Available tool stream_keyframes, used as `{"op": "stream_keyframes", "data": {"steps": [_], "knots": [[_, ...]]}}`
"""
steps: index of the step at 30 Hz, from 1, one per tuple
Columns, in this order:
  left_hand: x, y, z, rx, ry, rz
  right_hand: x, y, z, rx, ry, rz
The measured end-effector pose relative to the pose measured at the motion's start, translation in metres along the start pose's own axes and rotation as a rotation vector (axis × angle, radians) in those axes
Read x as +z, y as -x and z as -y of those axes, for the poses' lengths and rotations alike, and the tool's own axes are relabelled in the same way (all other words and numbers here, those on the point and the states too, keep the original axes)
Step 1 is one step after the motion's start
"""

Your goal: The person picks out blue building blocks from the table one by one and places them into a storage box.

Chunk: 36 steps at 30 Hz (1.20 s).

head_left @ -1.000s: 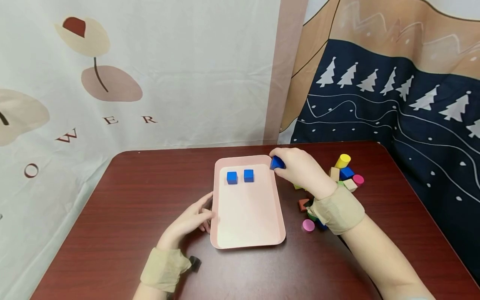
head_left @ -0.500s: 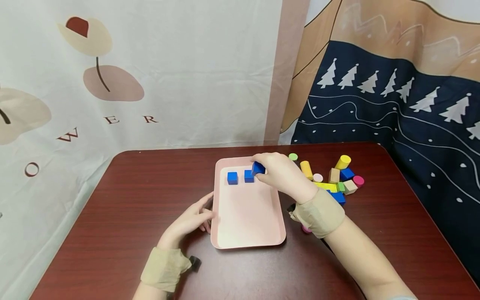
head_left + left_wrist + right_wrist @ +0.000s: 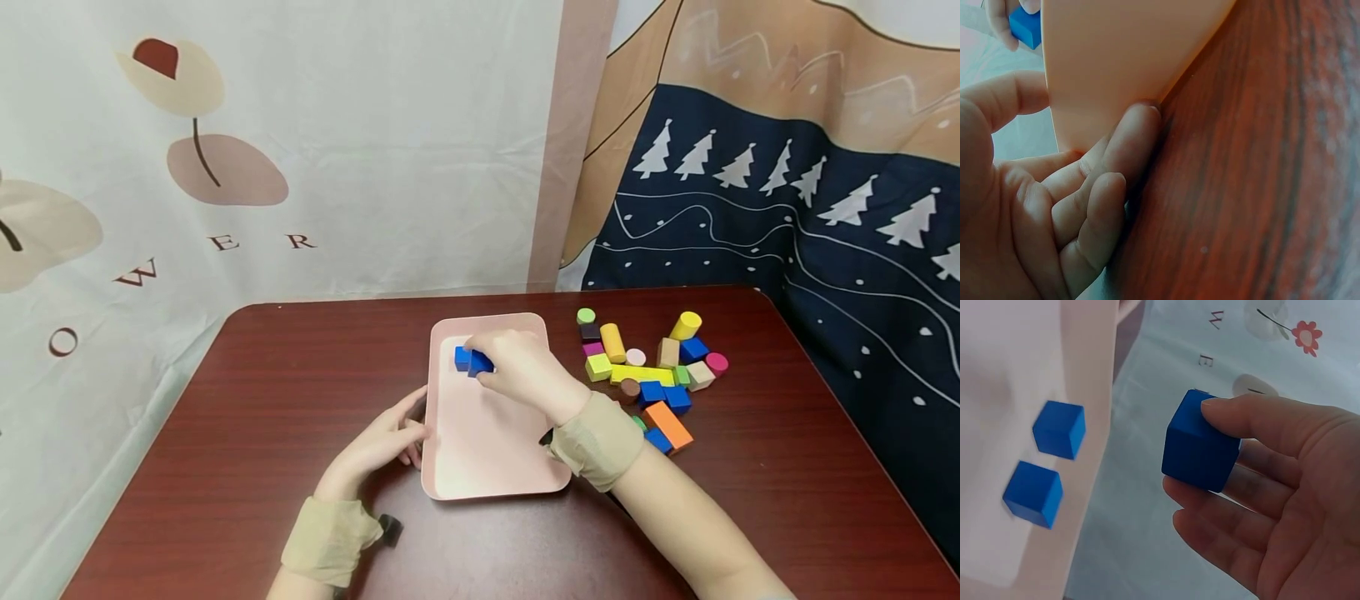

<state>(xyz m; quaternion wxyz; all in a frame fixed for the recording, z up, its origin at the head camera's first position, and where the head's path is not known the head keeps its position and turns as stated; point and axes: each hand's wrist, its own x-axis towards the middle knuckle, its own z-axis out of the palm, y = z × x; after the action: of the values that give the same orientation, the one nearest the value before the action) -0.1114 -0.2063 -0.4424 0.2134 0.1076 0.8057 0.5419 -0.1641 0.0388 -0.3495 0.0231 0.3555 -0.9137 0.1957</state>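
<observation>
My right hand holds a blue cube between thumb and fingertips, raised over the far part of the pink tray. Two more blue cubes, the upper one and the lower one, sit apart inside the tray in the right wrist view. From the head, one cube shows beside the held one and the other is hidden behind my right hand. At the tray's left side, my left hand pinches the edge, thumb at the rim and a finger against the outer wall.
Right of the tray lies a loose pile of coloured blocks, among them a long yellow bar, an orange block, a yellow cylinder and several blue ones. Hanging cloths stand behind the dark red table.
My right hand has carried the blue cube leftward from the tray's right rim to over its inside, uncovering more of the block pile. The left hand stays at the tray's left edge.
</observation>
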Motion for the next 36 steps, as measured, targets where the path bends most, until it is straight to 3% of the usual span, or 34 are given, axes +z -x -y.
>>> {"op": "stream_keyframes", "data": {"steps": [8, 15, 36], "knots": [[-0.001, 0.000, 0.001, 0.004, 0.007, 0.009, 0.020, -0.006, 0.006, 0.027, -0.033, 0.036], [0.000, 0.000, 0.002, -0.001, 0.012, 0.017, 0.039, -0.012, 0.007, 0.078, 0.003, 0.131], [-0.001, -0.002, 0.003, 0.017, 0.009, 0.013, 0.068, -0.026, 0.003, 0.056, 0.051, 0.217]]}}
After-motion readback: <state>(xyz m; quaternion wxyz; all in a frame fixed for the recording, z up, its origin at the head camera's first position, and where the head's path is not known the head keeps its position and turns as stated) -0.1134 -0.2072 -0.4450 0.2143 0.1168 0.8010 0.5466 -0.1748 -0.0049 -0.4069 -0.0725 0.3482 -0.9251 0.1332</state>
